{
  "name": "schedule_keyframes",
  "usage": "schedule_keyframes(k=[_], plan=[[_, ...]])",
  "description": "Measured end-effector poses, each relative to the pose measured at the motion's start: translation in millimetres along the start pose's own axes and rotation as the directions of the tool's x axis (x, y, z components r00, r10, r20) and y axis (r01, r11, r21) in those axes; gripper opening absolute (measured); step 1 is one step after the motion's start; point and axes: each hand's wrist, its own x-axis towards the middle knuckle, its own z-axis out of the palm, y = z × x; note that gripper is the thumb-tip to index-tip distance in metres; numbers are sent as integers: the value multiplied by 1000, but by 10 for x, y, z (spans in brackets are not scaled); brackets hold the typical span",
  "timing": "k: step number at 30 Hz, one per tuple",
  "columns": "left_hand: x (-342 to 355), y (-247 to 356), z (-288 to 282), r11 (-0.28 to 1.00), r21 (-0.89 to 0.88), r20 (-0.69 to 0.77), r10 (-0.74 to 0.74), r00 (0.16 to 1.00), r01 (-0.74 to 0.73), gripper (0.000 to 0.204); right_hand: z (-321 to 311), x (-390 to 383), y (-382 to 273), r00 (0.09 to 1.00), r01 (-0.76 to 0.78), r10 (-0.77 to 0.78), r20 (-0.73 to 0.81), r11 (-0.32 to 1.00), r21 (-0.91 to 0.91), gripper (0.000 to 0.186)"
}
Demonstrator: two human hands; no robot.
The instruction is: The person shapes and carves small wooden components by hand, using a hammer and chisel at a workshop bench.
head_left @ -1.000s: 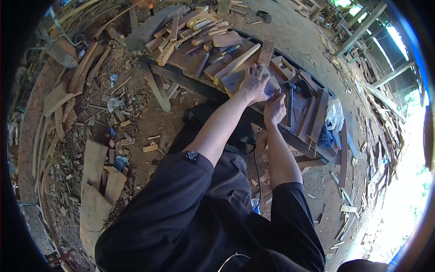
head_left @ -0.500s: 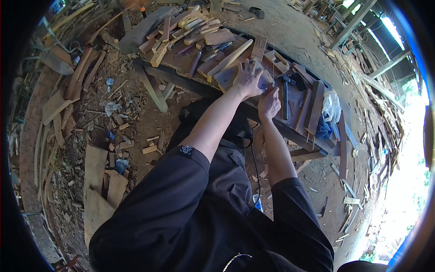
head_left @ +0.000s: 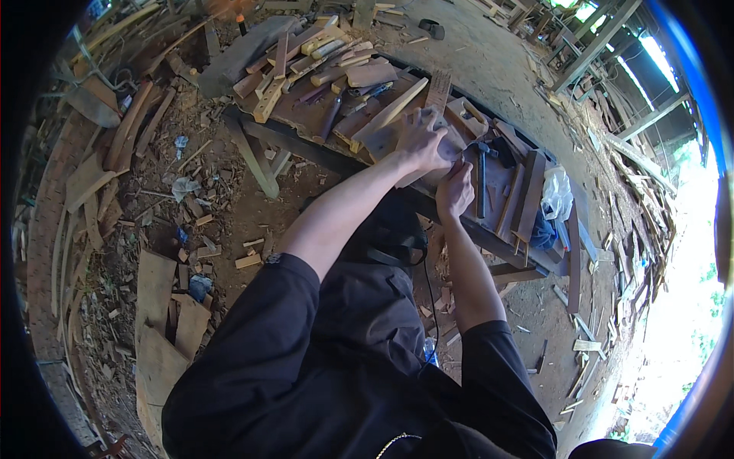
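A flat wooden board (head_left: 451,144) is between my hands at the front of the cluttered workbench (head_left: 294,126). My left hand (head_left: 423,145) grips it from the left, its fingers bent over the face. My right hand (head_left: 457,186) is closed at the board's lower right edge; whether it holds anything small as well is hidden. Just right of the board lies a dark hammer-like tool with a long handle (head_left: 482,183). To the left are a pale wooden bar (head_left: 397,103) and a dark cylindrical tool (head_left: 330,115).
Wood offcuts (head_left: 329,42) cover the bench's back left. A white plastic bag (head_left: 556,195) and blue cloth (head_left: 543,233) sit at its right end. Large boards (head_left: 153,298) and scraps lie on the dirt floor at left, with timber piles (head_left: 642,229) at right. A dark cable hangs near my legs.
My left hand has shifted slightly on the board, which looks more tilted than before. My right hand stays at the lower right edge. The whole view has moved a little.
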Motion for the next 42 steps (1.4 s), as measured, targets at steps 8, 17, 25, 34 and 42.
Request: schedule_keyframes(k=[8, 17, 25, 34, 42], plan=[[-190, 239, -960, 989, 25, -260, 146, 955, -144, 85, 79, 161, 306, 927, -130, 204, -314, 962, 240, 26], [-2497, 298, -1884, 973, -161, -222, -201, 954, 167, 90, -647, -541, -308, 954, -236, -61, 293, 447, 863, 41], [-3194, 364, -1568, 964, -159, -300, -252, 920, 213, 100, -1561, -1591, -927, 730, -345, -357, 582, 543, 766, 52], [-3187, 254, -1974, 297, -887, 90, -641, 762, 355, 72, -1652, -1764, -640, 698, -543, -316, 643, 352, 762, 47], [-3263, 293, -1760, 748, -374, -157, -634, 757, 549, 58, -1923, -1580, -865, 795, -110, -263, 547, 824, 555, 28]])
